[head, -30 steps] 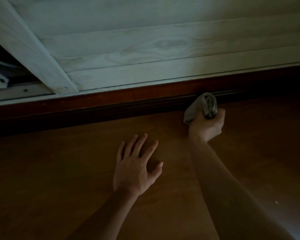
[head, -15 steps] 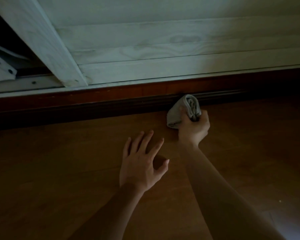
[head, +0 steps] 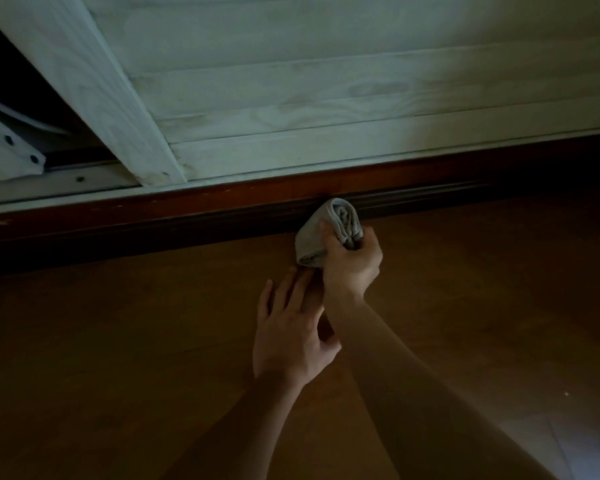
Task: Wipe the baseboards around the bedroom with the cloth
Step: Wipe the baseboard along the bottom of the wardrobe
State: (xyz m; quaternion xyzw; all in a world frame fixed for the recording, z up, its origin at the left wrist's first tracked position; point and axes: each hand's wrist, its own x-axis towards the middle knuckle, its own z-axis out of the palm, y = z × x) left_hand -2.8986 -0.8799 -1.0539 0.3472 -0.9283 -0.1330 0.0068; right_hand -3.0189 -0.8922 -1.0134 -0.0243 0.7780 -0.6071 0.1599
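Note:
A dark reddish-brown baseboard (head: 174, 216) runs across the view where the pale wooden panelling meets the floor. My right hand (head: 352, 263) grips a bunched grey cloth (head: 321, 230), and the cloth's top presses against the baseboard near the middle. My left hand (head: 291, 334) lies flat on the wooden floor just below and left of it, fingers straight and spread, their tips close under my right wrist.
Pale wood panelling (head: 326, 98) rises above the baseboard. A slanted pale beam (head: 94, 91) crosses at the upper left, with a dark gap and a white bracket (head: 11, 154) beside it. Brown wooden floor (head: 118, 358) fills the lower view.
My right hand has slid the cloth leftward along the baseboard. It now sits just above my left hand's fingertips, which stayed planted on the floor.

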